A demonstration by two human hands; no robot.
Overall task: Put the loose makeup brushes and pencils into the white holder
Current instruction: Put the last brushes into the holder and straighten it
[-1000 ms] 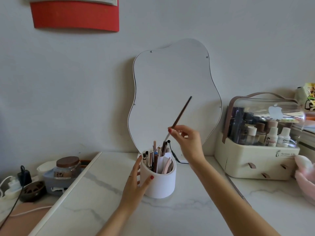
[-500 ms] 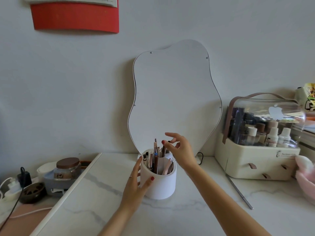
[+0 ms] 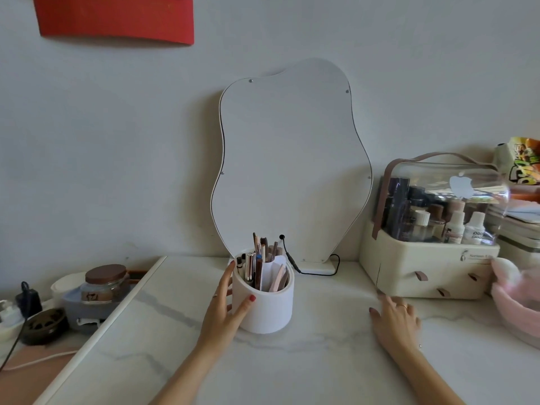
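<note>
Head view: left hand (image 3: 225, 308) cups the holder (image 3: 264, 308), brushes (image 3: 260, 258) inside; right hand (image 3: 394, 320) spread flat, nothing loose visible beside it.

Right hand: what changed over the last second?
The right hand dropped its long brown brush into the white holder, let go, then swung right and down onto the tabletop beside the cream organizer. The left hand still cups the holder, which has not moved.

Glossy marble tabletop (image 3: 321, 361), matt holder (image 3: 267, 309)
</note>
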